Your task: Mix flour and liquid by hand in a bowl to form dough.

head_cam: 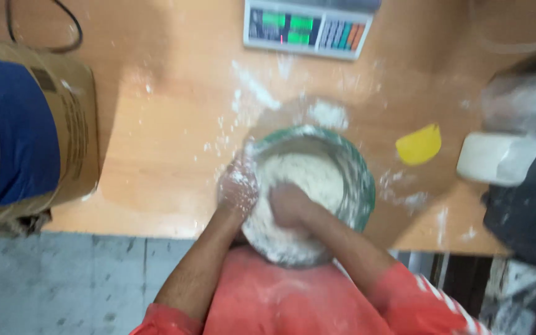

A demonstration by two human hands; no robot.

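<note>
A green-rimmed bowl of pale dough sits at the near edge of a wooden table. My left hand, dusted with flour, grips the bowl's left rim. My right hand is pressed down into the dough, fingers curled into it. The frame is blurred, so finger detail is unclear. Both sleeves are red.
A digital scale stands at the table's far edge. A yellow scraper and a white tub lie to the right, near a dark bag. A large brown and blue sack stands left. Flour is spilled around the bowl.
</note>
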